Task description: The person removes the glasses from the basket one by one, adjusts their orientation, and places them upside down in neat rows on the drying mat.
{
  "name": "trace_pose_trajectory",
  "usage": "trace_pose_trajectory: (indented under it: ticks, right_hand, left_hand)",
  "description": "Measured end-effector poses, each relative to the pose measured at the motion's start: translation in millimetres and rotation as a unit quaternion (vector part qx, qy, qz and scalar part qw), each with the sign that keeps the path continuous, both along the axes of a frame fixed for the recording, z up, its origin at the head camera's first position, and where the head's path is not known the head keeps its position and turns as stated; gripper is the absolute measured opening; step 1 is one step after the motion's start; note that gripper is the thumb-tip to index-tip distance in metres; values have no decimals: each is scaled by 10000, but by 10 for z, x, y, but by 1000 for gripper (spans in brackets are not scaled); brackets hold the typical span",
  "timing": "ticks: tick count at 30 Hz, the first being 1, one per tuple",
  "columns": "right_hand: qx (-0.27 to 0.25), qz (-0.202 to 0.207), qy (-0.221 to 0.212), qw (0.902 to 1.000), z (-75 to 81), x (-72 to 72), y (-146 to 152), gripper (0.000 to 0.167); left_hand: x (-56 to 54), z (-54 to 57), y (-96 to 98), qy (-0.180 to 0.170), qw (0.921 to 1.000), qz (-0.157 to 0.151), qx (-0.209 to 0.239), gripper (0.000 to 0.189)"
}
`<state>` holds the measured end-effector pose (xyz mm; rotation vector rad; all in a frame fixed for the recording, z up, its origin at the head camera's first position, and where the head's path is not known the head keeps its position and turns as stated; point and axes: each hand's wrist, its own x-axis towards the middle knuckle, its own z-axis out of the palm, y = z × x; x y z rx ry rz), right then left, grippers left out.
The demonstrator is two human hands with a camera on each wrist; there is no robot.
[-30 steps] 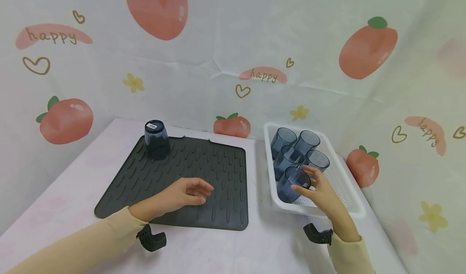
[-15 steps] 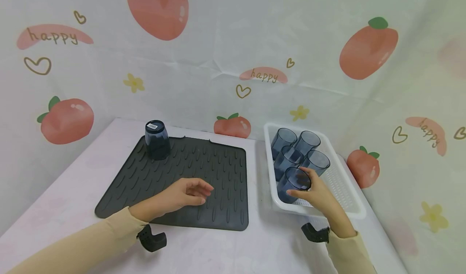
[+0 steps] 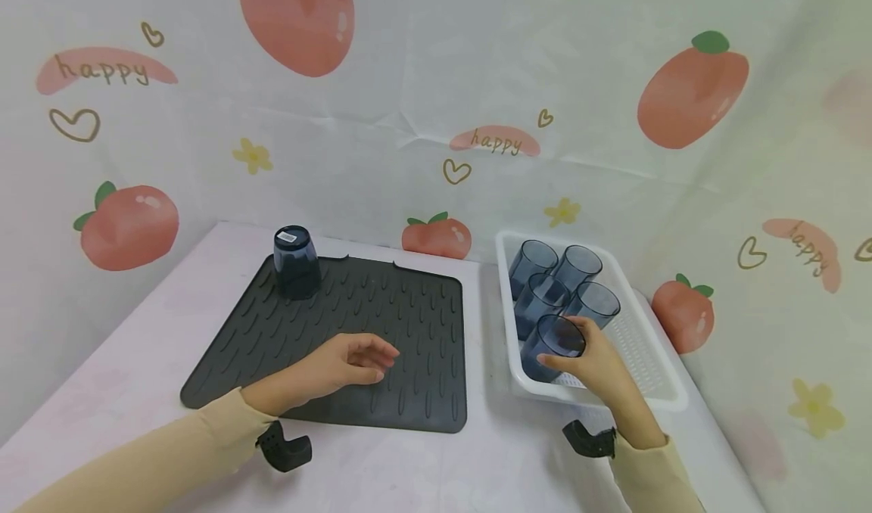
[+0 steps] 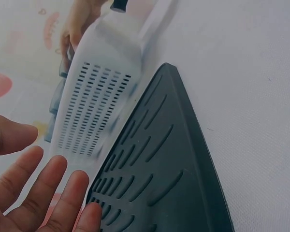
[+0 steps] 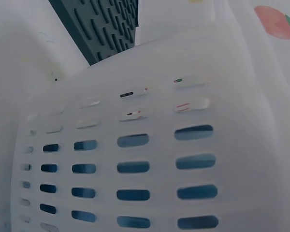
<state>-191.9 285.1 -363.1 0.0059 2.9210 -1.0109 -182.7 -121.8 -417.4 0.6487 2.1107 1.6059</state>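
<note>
My right hand [image 3: 602,369] grips the nearest blue drinking glass [image 3: 538,344], thumb on its near side and fingers at the far side of the rim. That glass stands mouth up in the front left corner of a white slotted basket [image 3: 565,393]. In the right wrist view the basket's wall [image 5: 159,116] hides the hand. Over the dark ribbed mat [image 3: 415,339] hovers my left hand [image 3: 341,365], holding nothing, its fingers loosely bent; they show in the left wrist view with the mat [image 4: 150,169] beyond. Upside down at the mat's far left corner stands another glass [image 3: 296,267].
Several more blue glasses [image 3: 534,263] stand mouth up in the basket, close behind the gripped one. The basket's raised rim surrounds them. A fruit-printed cloth [image 3: 381,119] hangs behind the table [image 3: 490,452] and along its right side.
My right hand has moved slightly left and down, its thumb and fingers closing round the front glass. The left hand stays where it was over the mat.
</note>
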Motion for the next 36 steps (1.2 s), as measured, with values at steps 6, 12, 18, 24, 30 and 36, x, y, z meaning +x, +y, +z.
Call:
trace_pose_trajectory:
  ticks: [6, 12, 18, 24, 30, 36]
  right_hand:
    - [-230, -244, -119, 9994, 73, 77, 9, 100]
    - [-587, -406, 77, 9974, 157, 136, 51, 99]
    - [-758, -608, 391, 9945, 307, 253, 62, 97]
    - [-952, -779, 907, 9883, 439, 345, 86, 91]
    - [-1747, -753, 1643, 9679, 461, 389, 74, 80]
    - [-2613, -779, 1909, 9430, 469, 456, -63, 74]
  left_hand:
    - [-9, -5, -12, 62, 10000, -17, -7, 39]
    - [1, -14, -18, 113, 9999, 4, -65, 37]
    - [-8, -17, -14, 103, 9999, 2, -7, 37]
    - [-20, -24, -3, 67, 9999, -44, 96, 37]
    - [-23, -18, -3, 109, 9999, -34, 83, 38]
    - [-4, 25, 4, 175, 9998, -34, 59, 38]
